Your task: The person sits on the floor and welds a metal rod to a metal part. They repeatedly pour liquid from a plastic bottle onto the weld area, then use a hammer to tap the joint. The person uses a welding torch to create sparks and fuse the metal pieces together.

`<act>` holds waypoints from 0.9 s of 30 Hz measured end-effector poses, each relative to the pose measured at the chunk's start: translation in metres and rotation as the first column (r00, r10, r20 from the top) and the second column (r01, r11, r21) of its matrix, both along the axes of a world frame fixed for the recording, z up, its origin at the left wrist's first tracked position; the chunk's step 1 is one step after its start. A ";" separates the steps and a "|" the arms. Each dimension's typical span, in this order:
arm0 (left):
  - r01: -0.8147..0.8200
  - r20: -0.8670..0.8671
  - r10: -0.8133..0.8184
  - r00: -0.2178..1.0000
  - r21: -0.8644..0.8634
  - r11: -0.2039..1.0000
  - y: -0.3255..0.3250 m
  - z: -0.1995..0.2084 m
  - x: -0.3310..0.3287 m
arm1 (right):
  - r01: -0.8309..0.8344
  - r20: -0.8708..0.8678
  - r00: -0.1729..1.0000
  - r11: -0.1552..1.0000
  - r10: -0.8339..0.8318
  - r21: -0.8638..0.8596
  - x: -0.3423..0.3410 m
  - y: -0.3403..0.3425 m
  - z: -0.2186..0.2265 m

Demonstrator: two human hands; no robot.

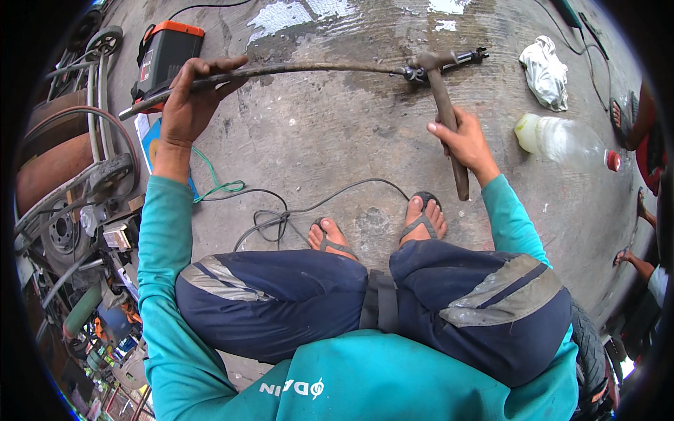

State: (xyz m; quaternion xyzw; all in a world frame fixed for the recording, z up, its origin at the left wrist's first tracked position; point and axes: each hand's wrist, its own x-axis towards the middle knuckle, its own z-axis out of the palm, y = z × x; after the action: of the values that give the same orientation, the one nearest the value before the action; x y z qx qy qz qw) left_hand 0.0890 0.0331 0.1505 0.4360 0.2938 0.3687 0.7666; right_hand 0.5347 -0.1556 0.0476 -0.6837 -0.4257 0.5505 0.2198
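Note:
My left hand [192, 98] holds a long, worn metal rod [309, 68] near its left end, with the rod running between thumb and fingers. The far end of the rod meets a metal joint piece [414, 74]. Beyond that joint, a dark and silver cylindrical part [467, 56] with a toothed tip points right. In my right hand [467, 144] is a hammer [447, 105], gripped around its wooden handle. The hammer's head overlaps the joint piece in view; I cannot tell whether they touch.
A black and orange box [172, 56] stands behind my left hand. Dark cable [309, 209] and green cord [217, 186] lie by my feet. A white cloth [544, 74] and a clear plastic bottle [572, 140] are at right. Cylinders and wheeled frames [98, 105] crowd the left; people's limbs show far right.

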 end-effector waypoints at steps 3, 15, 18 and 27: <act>0.094 -0.003 -0.094 0.996 0.045 0.995 0.004 -0.005 -0.009 | -0.130 -0.149 0.982 0.988 0.117 -0.085 0.024 -0.030 -0.016; 0.183 -0.115 -0.168 0.979 0.135 0.974 0.010 0.015 0.003 | 0.120 -0.298 0.854 0.396 0.426 0.910 -0.002 -0.025 0.244; 0.169 -0.114 -0.154 0.981 0.131 0.977 0.004 0.012 -0.002 | 0.112 -0.248 0.754 0.253 0.609 0.961 0.012 -0.034 0.268; 0.157 -0.134 -0.141 0.981 0.117 0.981 0.004 0.006 -0.007 | 0.108 -0.219 0.745 0.210 0.631 0.972 0.023 -0.055 0.284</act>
State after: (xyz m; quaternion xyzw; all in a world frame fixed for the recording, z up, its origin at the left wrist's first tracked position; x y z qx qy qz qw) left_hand 0.0822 0.0367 0.1565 0.5271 0.2834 0.3001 0.7428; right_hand 0.5573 -0.2106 0.3312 -0.1095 -0.6927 0.3875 0.5983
